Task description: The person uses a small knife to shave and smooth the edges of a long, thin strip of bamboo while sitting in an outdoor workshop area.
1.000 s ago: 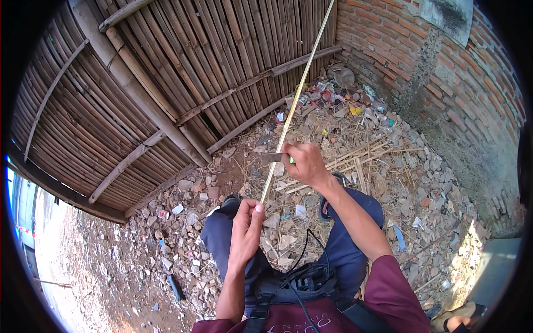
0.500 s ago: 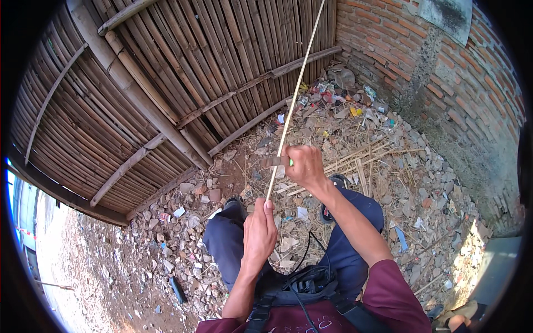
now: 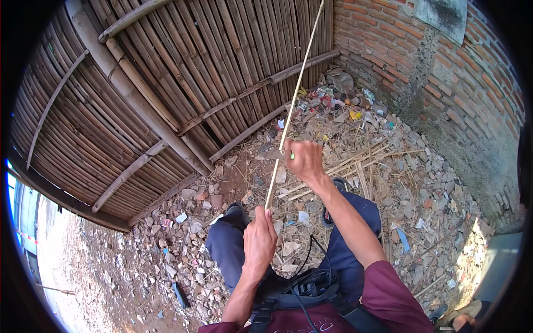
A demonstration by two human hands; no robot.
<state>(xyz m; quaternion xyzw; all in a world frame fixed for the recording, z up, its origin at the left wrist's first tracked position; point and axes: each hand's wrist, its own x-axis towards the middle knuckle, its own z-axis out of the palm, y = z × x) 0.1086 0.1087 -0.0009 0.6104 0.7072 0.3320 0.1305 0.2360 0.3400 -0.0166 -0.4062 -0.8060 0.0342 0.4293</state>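
Observation:
A long pale bamboo strip (image 3: 301, 77) slants up from my lap and runs out past the upper edge of the picture. Its lower end is gripped in my left hand (image 3: 259, 240), thumb laid along it. Higher up, my right hand (image 3: 305, 160) is closed round a knife (image 3: 273, 155); only a bit of its bright green handle shows between the fingers. The dark blade lies across the strip, and a small curl of shaving shows where they meet. My right thumb and forefinger press close to the strip there.
Split bamboo pieces (image 3: 358, 161) and straw lie on rubble beyond my right knee. A bamboo-slat wall (image 3: 222, 61) stands ahead and left, meeting a brick wall (image 3: 383, 39) at a littered corner. A dark bottle-like object (image 3: 180, 295) lies at lower left.
My right hand and the knife have moved slightly up the strip, and a shaving now shows at the blade. The left hand has shifted slightly down, still holding the lower end.

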